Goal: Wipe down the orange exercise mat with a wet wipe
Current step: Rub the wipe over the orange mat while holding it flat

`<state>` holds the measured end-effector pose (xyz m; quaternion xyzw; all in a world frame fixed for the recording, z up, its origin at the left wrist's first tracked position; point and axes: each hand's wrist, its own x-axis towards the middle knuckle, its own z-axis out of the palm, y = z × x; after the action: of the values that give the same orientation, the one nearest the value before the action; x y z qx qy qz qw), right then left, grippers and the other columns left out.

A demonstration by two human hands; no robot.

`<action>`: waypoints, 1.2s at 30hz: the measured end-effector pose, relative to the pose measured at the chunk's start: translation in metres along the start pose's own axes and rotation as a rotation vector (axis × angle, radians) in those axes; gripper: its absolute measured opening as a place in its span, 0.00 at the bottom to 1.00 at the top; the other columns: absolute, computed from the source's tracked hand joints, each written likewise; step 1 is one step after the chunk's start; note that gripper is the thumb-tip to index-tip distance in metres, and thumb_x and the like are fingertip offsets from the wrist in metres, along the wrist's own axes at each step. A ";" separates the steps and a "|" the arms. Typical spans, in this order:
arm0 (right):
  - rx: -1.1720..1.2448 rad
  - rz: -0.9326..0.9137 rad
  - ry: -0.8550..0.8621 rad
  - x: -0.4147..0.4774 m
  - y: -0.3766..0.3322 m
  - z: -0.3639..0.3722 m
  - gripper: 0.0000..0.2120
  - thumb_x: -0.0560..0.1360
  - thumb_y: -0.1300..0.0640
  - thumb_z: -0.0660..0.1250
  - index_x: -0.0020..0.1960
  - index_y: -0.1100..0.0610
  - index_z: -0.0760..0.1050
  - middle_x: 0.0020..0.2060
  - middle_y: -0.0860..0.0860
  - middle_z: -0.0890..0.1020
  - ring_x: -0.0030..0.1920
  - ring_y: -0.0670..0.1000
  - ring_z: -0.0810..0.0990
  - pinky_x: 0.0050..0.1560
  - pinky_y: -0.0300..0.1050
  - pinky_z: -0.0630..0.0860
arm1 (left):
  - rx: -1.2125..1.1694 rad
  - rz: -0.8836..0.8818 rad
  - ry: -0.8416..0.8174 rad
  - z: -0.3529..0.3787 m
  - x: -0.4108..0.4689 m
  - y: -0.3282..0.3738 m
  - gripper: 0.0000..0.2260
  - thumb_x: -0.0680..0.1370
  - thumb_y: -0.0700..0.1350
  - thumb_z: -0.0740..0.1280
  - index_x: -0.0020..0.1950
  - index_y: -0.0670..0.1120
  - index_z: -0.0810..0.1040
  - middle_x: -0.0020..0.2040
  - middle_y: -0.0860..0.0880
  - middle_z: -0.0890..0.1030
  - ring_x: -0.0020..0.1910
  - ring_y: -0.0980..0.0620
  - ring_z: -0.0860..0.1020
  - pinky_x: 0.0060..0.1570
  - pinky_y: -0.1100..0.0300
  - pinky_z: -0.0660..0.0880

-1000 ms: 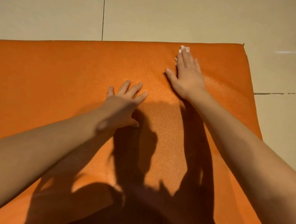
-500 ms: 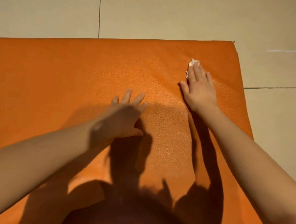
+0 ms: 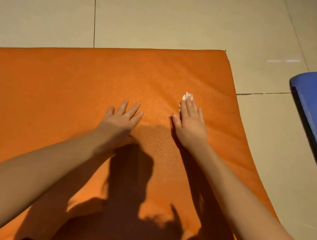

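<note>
The orange exercise mat [image 3: 62,94] lies flat on the floor and fills most of the view. My right hand [image 3: 190,122] presses a crumpled white wet wipe [image 3: 187,97] flat against the mat with straight fingers; only the wipe's far edge shows past the fingertips. My left hand [image 3: 122,120] rests flat on the mat a little to the left, fingers spread, holding nothing. Shadows of my arms and head darken the near part of the mat.
Beige floor tiles [image 3: 179,24] surround the mat beyond its far and right edges. A blue mat [image 3: 316,104] lies on the floor at the right, apart from the orange one.
My right hand has dragged the wipe from the mat's far edge back toward me. The left hand stays planted. The view has tilted, bringing the blue mat into sight.
</note>
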<state>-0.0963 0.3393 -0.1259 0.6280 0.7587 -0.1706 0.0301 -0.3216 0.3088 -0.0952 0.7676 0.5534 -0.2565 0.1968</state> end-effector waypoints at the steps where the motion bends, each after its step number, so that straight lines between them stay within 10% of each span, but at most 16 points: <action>1: -0.020 -0.082 -0.017 -0.011 0.000 0.001 0.30 0.82 0.44 0.48 0.79 0.56 0.44 0.78 0.50 0.42 0.77 0.49 0.40 0.75 0.46 0.38 | 0.011 -0.007 -0.024 -0.002 -0.001 0.003 0.42 0.78 0.62 0.63 0.80 0.50 0.40 0.79 0.48 0.34 0.78 0.40 0.37 0.75 0.41 0.49; 9: -0.001 0.126 0.012 -0.029 0.026 0.003 0.30 0.82 0.43 0.45 0.79 0.55 0.44 0.78 0.51 0.43 0.77 0.49 0.42 0.74 0.47 0.38 | -0.006 0.056 -0.054 0.014 -0.031 0.030 0.44 0.76 0.66 0.63 0.80 0.49 0.42 0.80 0.48 0.36 0.78 0.40 0.38 0.75 0.42 0.50; 36: 0.052 -0.049 -0.161 -0.154 0.029 0.010 0.31 0.82 0.42 0.48 0.79 0.56 0.45 0.77 0.49 0.44 0.77 0.48 0.43 0.75 0.44 0.41 | -0.082 0.047 -0.182 0.047 -0.109 0.090 0.33 0.82 0.64 0.50 0.80 0.52 0.41 0.79 0.50 0.35 0.78 0.45 0.37 0.76 0.44 0.45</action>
<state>-0.0375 0.1957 -0.1013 0.5940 0.7644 -0.2407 0.0703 -0.2721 0.1716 -0.0643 0.7453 0.5249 -0.2976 0.2836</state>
